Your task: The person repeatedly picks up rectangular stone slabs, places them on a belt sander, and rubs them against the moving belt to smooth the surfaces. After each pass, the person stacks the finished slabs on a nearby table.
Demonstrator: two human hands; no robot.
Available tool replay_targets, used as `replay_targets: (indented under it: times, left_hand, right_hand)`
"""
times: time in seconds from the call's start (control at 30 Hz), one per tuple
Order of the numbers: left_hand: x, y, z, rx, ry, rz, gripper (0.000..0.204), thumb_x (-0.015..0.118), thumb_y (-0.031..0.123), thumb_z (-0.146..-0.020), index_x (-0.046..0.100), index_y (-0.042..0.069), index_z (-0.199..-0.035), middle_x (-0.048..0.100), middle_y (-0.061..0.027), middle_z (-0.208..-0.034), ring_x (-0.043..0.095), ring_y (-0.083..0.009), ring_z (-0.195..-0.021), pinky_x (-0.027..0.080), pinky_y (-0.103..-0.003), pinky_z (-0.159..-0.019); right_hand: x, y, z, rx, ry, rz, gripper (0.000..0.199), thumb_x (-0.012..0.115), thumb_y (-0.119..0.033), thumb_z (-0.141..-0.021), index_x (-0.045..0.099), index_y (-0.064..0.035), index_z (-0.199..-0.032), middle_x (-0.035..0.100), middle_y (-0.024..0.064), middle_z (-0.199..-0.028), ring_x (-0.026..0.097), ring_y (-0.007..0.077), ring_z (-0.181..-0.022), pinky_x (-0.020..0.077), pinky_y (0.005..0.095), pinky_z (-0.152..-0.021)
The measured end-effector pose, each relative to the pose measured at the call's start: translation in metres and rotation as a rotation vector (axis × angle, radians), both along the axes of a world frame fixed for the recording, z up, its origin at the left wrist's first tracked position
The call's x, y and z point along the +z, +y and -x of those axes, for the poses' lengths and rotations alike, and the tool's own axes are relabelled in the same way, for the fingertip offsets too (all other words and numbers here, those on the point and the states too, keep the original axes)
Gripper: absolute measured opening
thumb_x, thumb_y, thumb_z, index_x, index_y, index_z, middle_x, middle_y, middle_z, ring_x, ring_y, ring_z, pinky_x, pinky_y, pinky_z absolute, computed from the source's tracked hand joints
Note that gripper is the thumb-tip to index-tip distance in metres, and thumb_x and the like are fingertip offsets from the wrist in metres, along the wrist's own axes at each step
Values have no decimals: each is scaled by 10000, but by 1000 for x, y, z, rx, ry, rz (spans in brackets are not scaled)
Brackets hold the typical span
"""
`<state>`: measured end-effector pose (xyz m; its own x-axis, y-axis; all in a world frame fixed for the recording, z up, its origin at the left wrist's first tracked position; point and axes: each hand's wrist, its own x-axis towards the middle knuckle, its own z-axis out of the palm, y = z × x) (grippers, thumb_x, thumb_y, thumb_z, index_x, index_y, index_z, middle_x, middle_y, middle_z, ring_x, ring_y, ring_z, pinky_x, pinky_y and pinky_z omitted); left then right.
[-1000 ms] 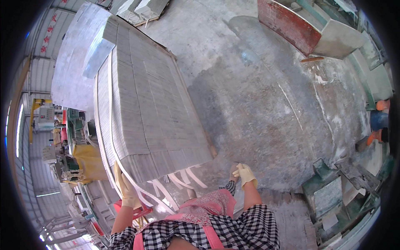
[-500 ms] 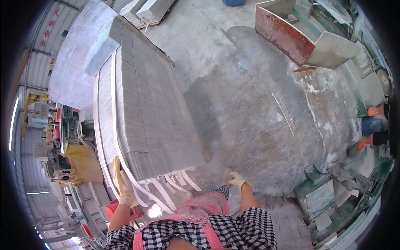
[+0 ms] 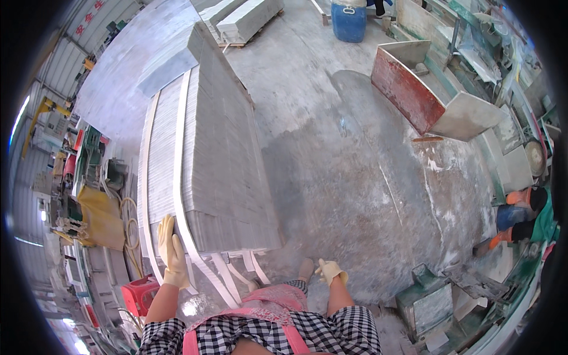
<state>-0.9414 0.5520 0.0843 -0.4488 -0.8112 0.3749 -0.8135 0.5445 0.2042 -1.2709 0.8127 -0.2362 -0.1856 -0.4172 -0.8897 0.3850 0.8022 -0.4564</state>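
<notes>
A tall stack of thin pale-grey slabs (image 3: 225,177) stands ahead of me on the left. Two white straps (image 3: 181,148) run along its ridged top and hang over the near end, with several loose strap tails (image 3: 225,275) below. My left hand (image 3: 170,248), in a cream glove, rests flat on the near end of the stack between the two straps, fingers stretched out. Away from the stack, my right hand (image 3: 332,272) is held low beside my body in a matching glove. Its fingers are loosely bent and apart, and nothing shows in them.
A red plastic crate (image 3: 140,296) sits near my left arm. Large pale slabs (image 3: 130,71) lean beyond the stack. On the right are a red-sided bin (image 3: 408,89), a green metal frame (image 3: 435,307) and another person's orange-and-dark sleeves (image 3: 520,204). A blue barrel (image 3: 348,22) stands far ahead.
My view has tilted up and shifted, bringing the whole blue barrel into sight. My left hand stays on the stack's near end. My right hand has lowered slightly, its fingers more bent.
</notes>
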Motion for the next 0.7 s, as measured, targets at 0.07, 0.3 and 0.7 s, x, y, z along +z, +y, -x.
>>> replay_targets:
  times: [0.07, 0.3, 0.7]
  left_hand:
    - [-1, 0, 0, 10, -2, 29, 425, 397, 163, -1039, 533, -41, -1386, 535, -233, -1440, 456, -412, -1379, 291, -499, -1188]
    - [2, 2, 7, -14, 68, 60, 398, 426, 111, -1014, 562, -46, -1353, 564, -228, -1409, 501, -411, -1339, 334, -489, -1170]
    - [0, 4, 13, -3, 148, 175, 343, 470, 48, -964, 614, -70, -1252, 624, -221, -1328, 564, -410, -1272, 393, -495, -1133]
  right_hand:
    - [2, -5, -2, 0, -11, 40, 438, 518, -391, -1018, 695, -5, -907, 681, 111, -734, 608, 192, -555, 547, 314, -555]
    - [-2, -4, -14, 20, -64, 177, 452, 507, -376, -1017, 654, 47, -1078, 748, 190, -874, 722, 236, -728, 557, 307, -694]
    - [-35, 20, -8, 137, -198, 139, 301, 526, -139, -945, 648, 108, -1067, 729, 260, -1012, 739, 335, -870, 591, 390, -793]
